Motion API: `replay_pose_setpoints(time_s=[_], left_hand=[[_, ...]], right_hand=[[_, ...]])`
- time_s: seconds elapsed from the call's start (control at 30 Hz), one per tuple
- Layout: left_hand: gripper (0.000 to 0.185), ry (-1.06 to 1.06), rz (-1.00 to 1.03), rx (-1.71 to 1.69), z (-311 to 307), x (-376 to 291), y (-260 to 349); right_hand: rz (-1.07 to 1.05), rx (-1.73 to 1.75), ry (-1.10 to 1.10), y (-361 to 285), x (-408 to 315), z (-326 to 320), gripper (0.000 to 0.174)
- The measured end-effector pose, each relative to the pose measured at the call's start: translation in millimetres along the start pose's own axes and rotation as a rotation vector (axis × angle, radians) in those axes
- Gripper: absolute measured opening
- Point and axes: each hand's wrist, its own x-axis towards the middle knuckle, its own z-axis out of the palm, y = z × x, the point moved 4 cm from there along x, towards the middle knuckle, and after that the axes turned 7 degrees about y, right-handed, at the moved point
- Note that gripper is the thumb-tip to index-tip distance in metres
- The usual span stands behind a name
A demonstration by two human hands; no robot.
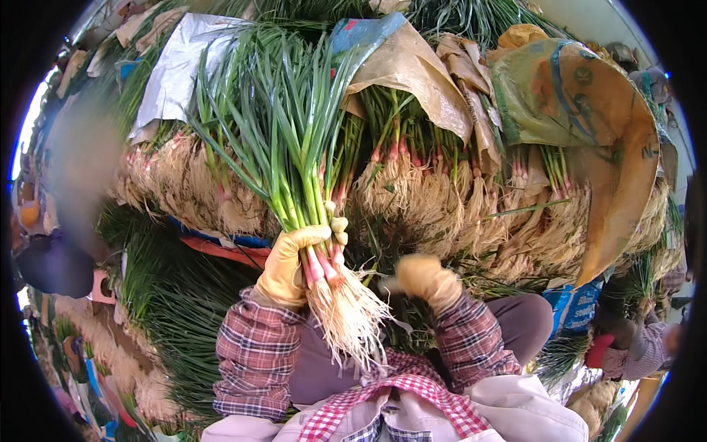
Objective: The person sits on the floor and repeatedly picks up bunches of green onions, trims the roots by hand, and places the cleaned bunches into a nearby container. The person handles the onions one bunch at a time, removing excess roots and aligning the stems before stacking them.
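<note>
My left hand [287, 265], in a pale yellow glove, grips a bunch of leafy allium plants, apparently green garlic [309, 188]. Their long green leaves fan upward and away from me. Below my fist the pinkish stem bases [320, 266] and long pale roots [351, 315] hang over my lap. My right hand [428, 279], gloved alike, is curled and blurred by motion just right of the roots, apart from the bunch. Whether it holds anything cannot be made out.
A long pile of similar plants [409, 182] lies ahead, roots towards me, partly under brown paper sheeting [411, 72] and a woven sack [544, 94]. More plants [177, 315] lie at my left. A blue printed bag [574, 309] and a crouching person [635, 348] are at right.
</note>
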Motion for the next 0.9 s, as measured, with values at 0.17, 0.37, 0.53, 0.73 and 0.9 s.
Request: replay_pose_setpoints(time_s=[0.17, 0.37, 0.53, 0.73, 0.9], left_hand=[[0.048, -0.011, -0.253, -0.092, 1.0, 8.3, -12.0], [0.043, -0.101, -0.074, 0.029, -0.4, 5.6, -0.4], [0.037, -0.066, -0.032, 0.183, 3.4, 3.6, -7.9], [0.03, -0.182, -0.135, 0.093, 6.3, 3.1, -19.1], [0.025, -0.212, -0.201, -0.086, 3.4, 3.9, -17.0]], right_hand=[[0.355, 0.171, 1.141, -1.8, 23.3, -156.4, 0.046], [0.18, 0.005, 1.483, -1.8, -24.8, -152.0, 0.028], [-0.307, 1.263, 0.693, -30.8, -52.4, -80.6, 0.015], [-0.529, 0.982, 0.515, -33.6, -27.8, 16.5, 0.03], [-0.081, 0.602, 0.15, -1.1, -2.1, 45.8, 0.054]])
